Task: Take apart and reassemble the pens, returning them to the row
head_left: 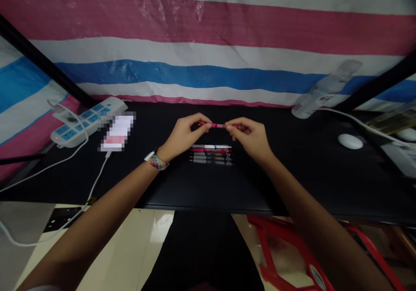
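Note:
A pink and red pen [218, 125] lies level between my two hands, just beyond a group of pens on the black table. My left hand [186, 134] pinches its left end between thumb and fingers. At the other end, my right hand [248, 135] grips it the same way. Below my hands, several pens lie side by side: a white pen [211, 146] is farthest from me, a red pen [211, 151] comes after it, and darker clear pens [211, 159] are closest. A woven bracelet [157, 160] circles my left wrist.
On the left are a power strip [108, 105] and a phone [117, 131] with a white cable [100, 176]. A plastic bottle [312, 95] and a white mouse [350, 141] stand right on the black table [308, 174]. A red stool [276, 252] is below; striped sheeting [208, 26] hangs behind.

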